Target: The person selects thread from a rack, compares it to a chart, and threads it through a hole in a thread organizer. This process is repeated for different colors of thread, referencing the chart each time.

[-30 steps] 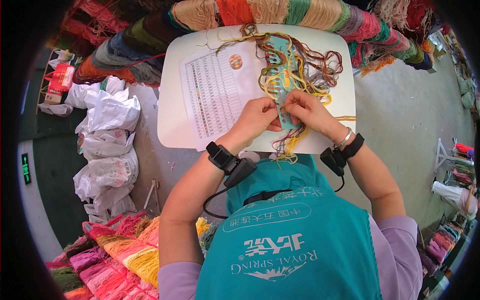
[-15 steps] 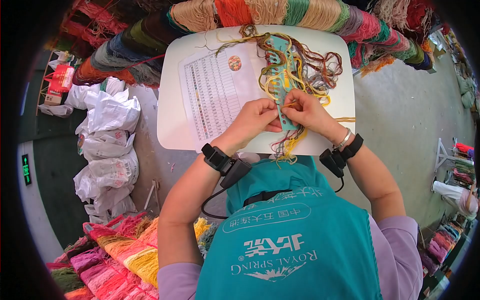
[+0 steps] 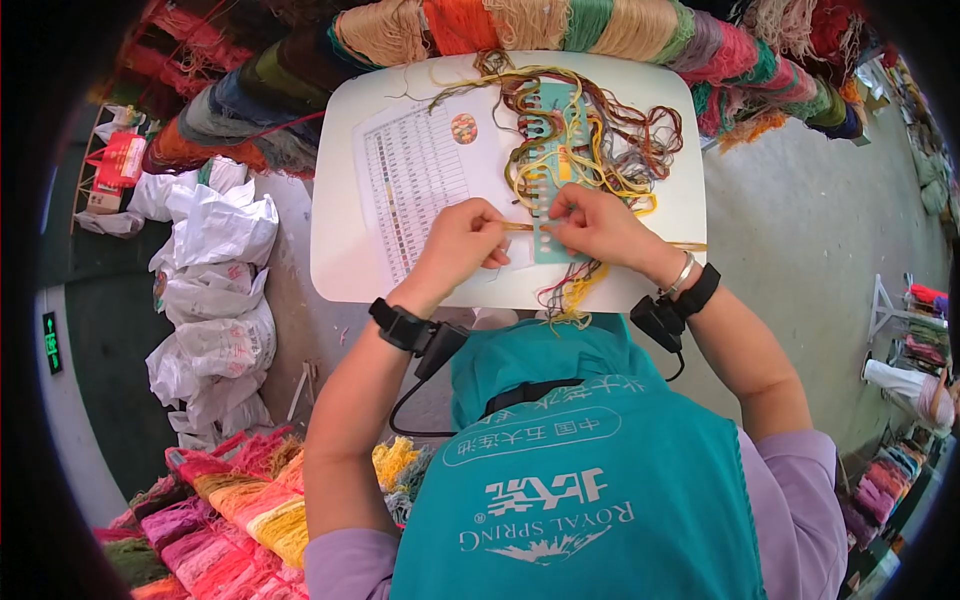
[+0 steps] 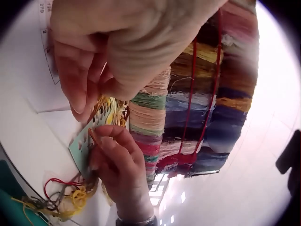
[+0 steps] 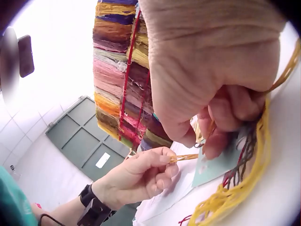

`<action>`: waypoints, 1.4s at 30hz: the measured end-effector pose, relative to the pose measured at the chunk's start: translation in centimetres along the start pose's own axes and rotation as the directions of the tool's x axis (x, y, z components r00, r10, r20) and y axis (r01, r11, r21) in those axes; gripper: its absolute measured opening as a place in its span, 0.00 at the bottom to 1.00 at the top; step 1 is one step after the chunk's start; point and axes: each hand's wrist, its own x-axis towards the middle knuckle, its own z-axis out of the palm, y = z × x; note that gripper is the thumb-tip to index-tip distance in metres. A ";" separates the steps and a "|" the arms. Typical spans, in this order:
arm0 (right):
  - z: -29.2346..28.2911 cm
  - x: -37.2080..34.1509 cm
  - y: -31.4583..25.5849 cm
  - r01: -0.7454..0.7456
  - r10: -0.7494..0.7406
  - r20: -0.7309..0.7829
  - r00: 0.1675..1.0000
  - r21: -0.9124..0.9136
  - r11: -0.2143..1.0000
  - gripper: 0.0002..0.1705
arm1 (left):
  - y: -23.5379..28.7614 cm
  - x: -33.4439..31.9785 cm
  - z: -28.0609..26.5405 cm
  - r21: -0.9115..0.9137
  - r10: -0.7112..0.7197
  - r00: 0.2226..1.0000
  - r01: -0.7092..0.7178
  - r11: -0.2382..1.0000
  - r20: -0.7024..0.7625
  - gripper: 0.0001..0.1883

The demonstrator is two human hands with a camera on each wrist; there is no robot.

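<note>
Golden-brown thread [image 3: 518,227] runs from the left hand's fingertips to a pale teal card [image 3: 560,253] with holes along its edges. My left hand [image 3: 465,238] pinches the thread's end left of the card, drawing it straight over the paper. Over the card's lower part, my right hand [image 3: 605,228] has curled fingers holding the same thread; its fingertips hide the hole there. In the right wrist view the strand [image 5: 186,157] stretches between both hands, and more of it trails out past the right hand. Yellow, olive and brown threads [image 3: 525,165] hang from the card's upper holes.
A printed colour chart [image 3: 410,180] lies on the white table [image 3: 335,250], left of the card. Loose grey and rust threads [image 3: 650,140] spread at the right. Yarn skeins [image 3: 535,22] hang beyond the far edge. White sacks [image 3: 225,285] stand on the floor.
My left hand has moved left, away from the card, and a taut length of golden-brown thread now shows between them. The right hand has shifted slightly left over the card.
</note>
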 end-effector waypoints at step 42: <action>-0.7 1.2 -1.1 -0.153 0.159 0.099 0.982 -0.068 0.986 0.20 | 0.4 -4.8 -13.3 -0.552 0.022 0.993 0.045 0.832 0.114 0.17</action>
